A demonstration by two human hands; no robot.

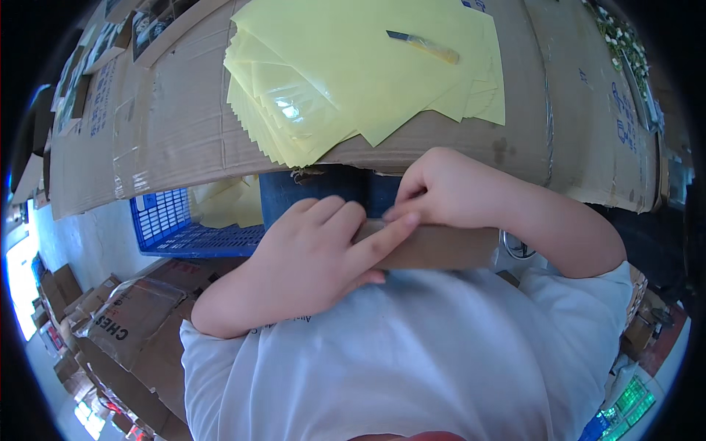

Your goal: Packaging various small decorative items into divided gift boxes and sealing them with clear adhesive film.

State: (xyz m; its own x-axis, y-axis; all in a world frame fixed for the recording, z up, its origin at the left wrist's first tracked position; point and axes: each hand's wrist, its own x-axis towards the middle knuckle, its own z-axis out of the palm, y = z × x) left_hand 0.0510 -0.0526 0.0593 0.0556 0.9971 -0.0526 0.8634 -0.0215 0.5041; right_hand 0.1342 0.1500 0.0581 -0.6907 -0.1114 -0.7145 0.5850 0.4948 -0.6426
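My left hand (312, 246) wraps over a flat brown cardboard piece (441, 248) held close to my chest, its index finger stretched along the top edge. My right hand (441, 187) pinches the same piece's upper edge from above, fingertips meeting my left index finger. Most of the piece's left part is hidden under my left hand. My white shirt (412, 353) fills the lower view.
A cardboard-covered table (169, 125) lies ahead, bearing a fanned stack of yellow sheets (353, 66) with a yellow-handled utility knife (426, 45) on top. A blue plastic crate (176, 224) with more yellow sheets sits below the table edge. Cardboard boxes (125, 323) stand on the floor at left.
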